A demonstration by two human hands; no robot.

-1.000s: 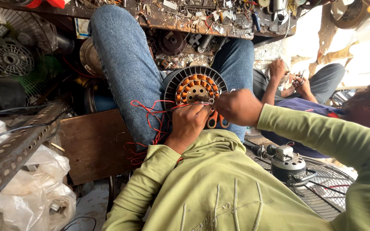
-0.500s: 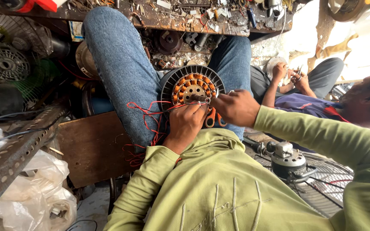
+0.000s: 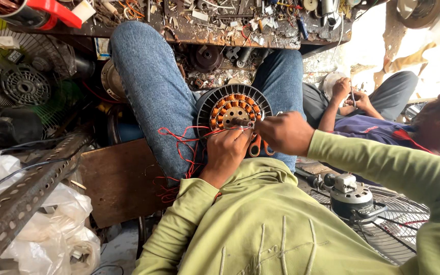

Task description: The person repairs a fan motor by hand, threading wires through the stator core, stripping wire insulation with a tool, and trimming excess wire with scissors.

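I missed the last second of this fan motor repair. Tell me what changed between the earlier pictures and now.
Almost nothing. The left hand and right hand stay at the motor on the lap, fingers pinching the red wires at its copper coils. The orange scissors remain under the right hand. Only the view shifted slightly; the person nearby keeps working.

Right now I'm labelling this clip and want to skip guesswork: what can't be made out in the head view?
- Left hand fingertips: curled against the motor stator, so the grip on the red wires is hidden.
- Right hand: its palm side is turned away; what it pinches is unclear.
- Orange-handled scissors: blades covered by both hands.
- Workbench clutter: parts too small to identify.
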